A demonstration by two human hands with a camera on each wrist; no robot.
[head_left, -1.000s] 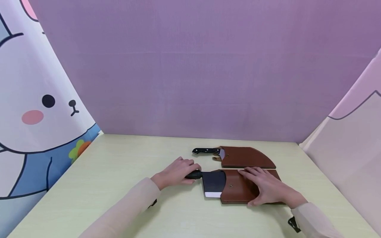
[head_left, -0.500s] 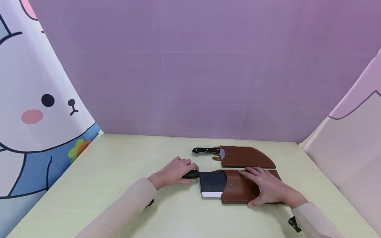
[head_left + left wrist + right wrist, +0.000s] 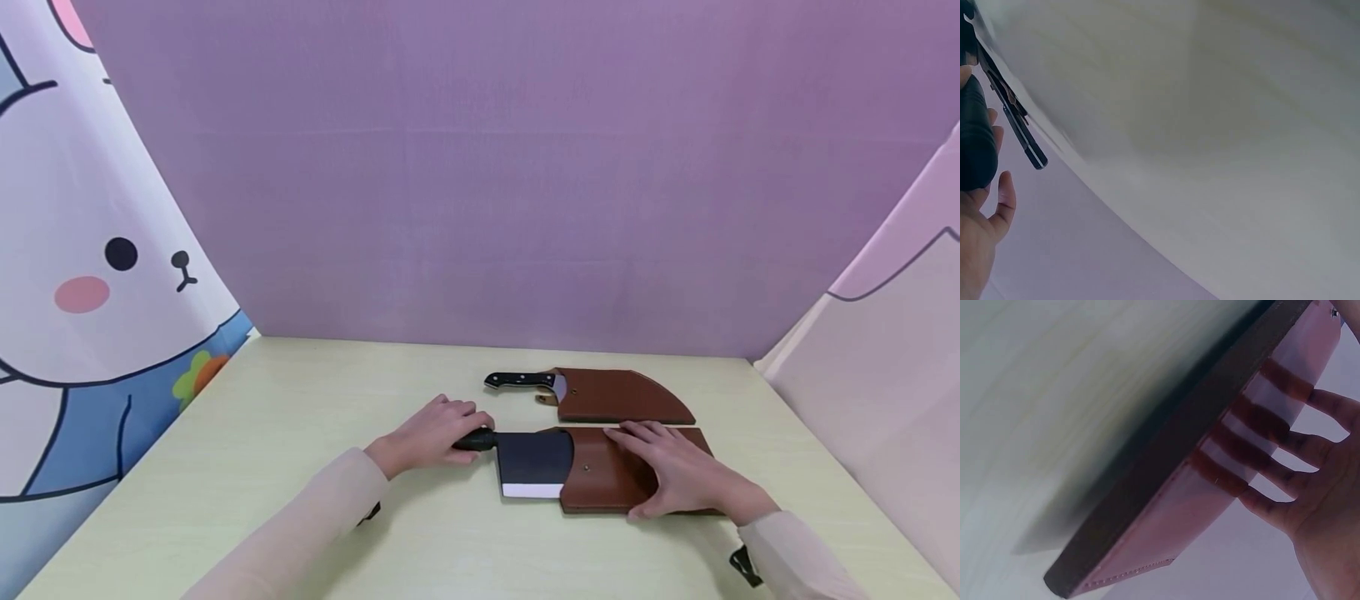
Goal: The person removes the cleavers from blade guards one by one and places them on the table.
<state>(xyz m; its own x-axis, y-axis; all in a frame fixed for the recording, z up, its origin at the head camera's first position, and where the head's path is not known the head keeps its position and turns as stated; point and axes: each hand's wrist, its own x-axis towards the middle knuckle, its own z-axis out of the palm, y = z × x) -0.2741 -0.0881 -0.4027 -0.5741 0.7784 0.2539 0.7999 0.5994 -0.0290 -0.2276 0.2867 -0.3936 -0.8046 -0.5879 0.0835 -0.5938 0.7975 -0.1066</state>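
A cleaver (image 3: 531,465) with a dark blade and black handle (image 3: 476,439) lies on the pale table (image 3: 262,467), its blade partly inside a brown leather sheath (image 3: 600,479). My left hand (image 3: 431,433) grips the handle; the left wrist view shows the black handle (image 3: 974,144) in my palm. My right hand (image 3: 675,475) lies flat on the sheath, fingers spread and pressing down. In the right wrist view the fingers (image 3: 1285,434) rest on the sheath (image 3: 1210,487).
A second knife with a black riveted handle (image 3: 519,381) sits in its own brown sheath (image 3: 622,397) just behind. Purple backdrop stands at the back, cartoon-print curtain (image 3: 82,267) on the left, pale cloth on the right.
My left hand has drawn the cleaver to the left, so more of the dark blade shows outside the sheath. My right hand stays pressed on the sheath.
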